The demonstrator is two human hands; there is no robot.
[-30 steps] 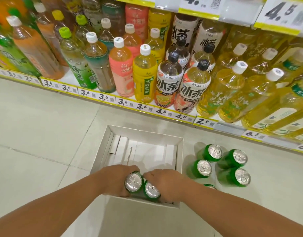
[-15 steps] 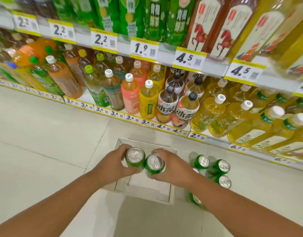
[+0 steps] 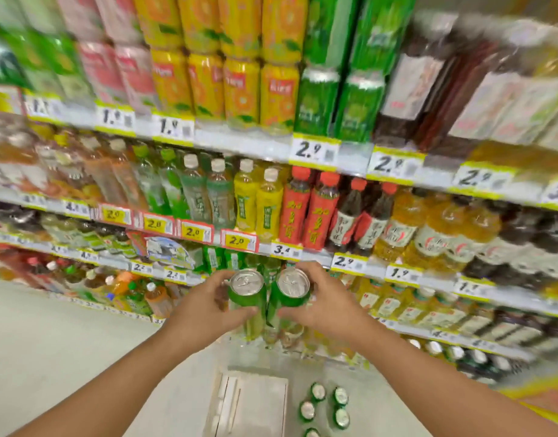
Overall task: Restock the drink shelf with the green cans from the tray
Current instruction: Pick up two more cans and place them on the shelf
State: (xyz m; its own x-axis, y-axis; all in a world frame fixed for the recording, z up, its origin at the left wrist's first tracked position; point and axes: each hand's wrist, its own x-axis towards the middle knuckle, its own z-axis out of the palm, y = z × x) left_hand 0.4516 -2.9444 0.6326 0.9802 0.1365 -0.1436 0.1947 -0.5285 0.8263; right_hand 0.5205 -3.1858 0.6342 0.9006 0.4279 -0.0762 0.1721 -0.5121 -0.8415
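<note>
My left hand (image 3: 205, 305) grips a green can (image 3: 247, 296) with a silver top. Beside it, my right hand (image 3: 323, 305) grips a second green can (image 3: 291, 293). Both cans are upright, touching side by side, held in the air in front of the drink shelf (image 3: 315, 152). Green cans (image 3: 317, 102) stand stacked on the upper shelf, above the 2.9 price tag. Far below on the floor lies the white cardboard tray (image 3: 255, 405), with nothing visible in it. Several green cans (image 3: 326, 405) stand on the floor to its right.
Rows of bottled drinks (image 3: 258, 200) fill the shelves at middle height and lower down. Yellow cans (image 3: 243, 89) stand left of the green ones on the upper shelf. Pale tiled floor (image 3: 66, 342) spreads to the left. The picture is blurred by head motion.
Both hands lifted the two cans out of the tray and raised them. The view swung upward from the floor-level shelf to the higher shelves.
</note>
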